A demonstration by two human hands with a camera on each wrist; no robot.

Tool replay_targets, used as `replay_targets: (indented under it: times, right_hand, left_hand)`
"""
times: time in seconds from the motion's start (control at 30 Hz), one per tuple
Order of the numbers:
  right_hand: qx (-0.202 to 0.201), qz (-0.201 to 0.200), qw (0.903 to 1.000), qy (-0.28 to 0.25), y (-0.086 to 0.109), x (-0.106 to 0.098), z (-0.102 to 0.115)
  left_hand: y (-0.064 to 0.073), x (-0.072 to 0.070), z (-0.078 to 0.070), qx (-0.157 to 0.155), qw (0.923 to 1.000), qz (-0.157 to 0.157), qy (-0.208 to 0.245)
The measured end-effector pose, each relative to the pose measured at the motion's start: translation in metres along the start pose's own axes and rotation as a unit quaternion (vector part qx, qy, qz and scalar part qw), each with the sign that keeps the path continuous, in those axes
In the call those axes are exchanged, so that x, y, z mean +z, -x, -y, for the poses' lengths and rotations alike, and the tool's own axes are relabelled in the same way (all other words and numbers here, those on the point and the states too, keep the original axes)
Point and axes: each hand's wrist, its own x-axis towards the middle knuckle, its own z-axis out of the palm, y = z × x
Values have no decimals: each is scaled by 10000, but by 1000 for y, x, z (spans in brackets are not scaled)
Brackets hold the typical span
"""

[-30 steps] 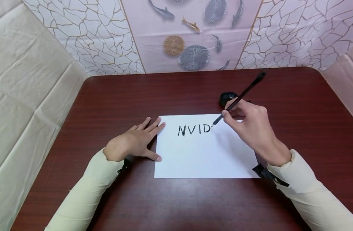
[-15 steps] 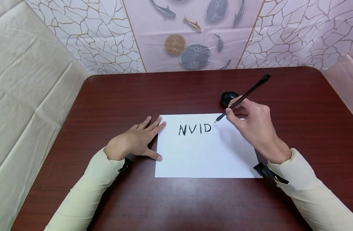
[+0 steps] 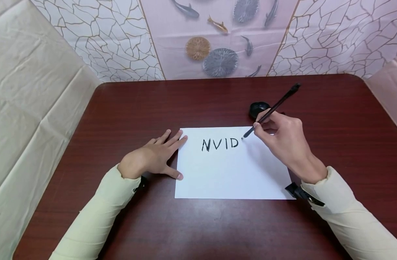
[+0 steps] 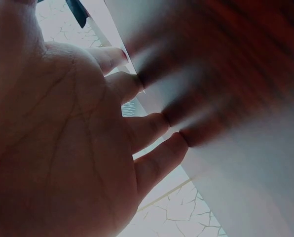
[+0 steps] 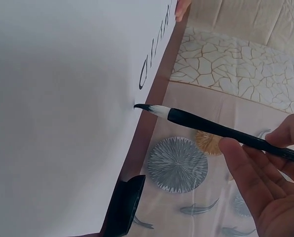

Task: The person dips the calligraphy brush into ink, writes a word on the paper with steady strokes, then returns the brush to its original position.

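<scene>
My right hand [image 3: 284,139] pinches a dark-handled writing brush [image 3: 277,104] between thumb and fingers. In the right wrist view the bent black tip of the brush [image 5: 159,110] meets the white paper [image 5: 63,148], just past the last letter. Black letters [image 3: 219,144] reading "NVID" run across the upper part of the sheet [image 3: 231,177]. On the left, my left hand [image 3: 152,157] lies spread, its fingertips and thumb tip resting on the paper's left edge. The left wrist view shows its palm [image 4: 63,128] and straight fingers close up.
A small round black ink dish [image 3: 257,109] stands behind the paper, partly hidden by the right hand; its side also shows in the right wrist view. The dark red wooden table [image 3: 198,231] backs onto a patterned cloth [image 3: 218,39], with a pale cloth [image 3: 32,108] at left.
The brush tip has shifted slightly right, away from the D, then come down at a spot beside it, where a small dark mark shows. My left hand holds its place on the paper.
</scene>
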Motion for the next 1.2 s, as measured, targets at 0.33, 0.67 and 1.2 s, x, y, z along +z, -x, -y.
replay_targets:
  times: [0.33, 0.67, 1.2]
  right_hand:
    - [-45, 201, 9998, -35, 1, -1, 3]
    - [13, 423, 9990, -171, 2, -4, 7]
    - [-247, 78, 9997, 48, 1, -15, 14]
  left_hand:
    - [0, -1, 0, -9, 10000, -8, 51]
    - [0, -1, 1, 16, 10000, -13, 81]
    - [0, -1, 1, 17, 10000, -15, 86]
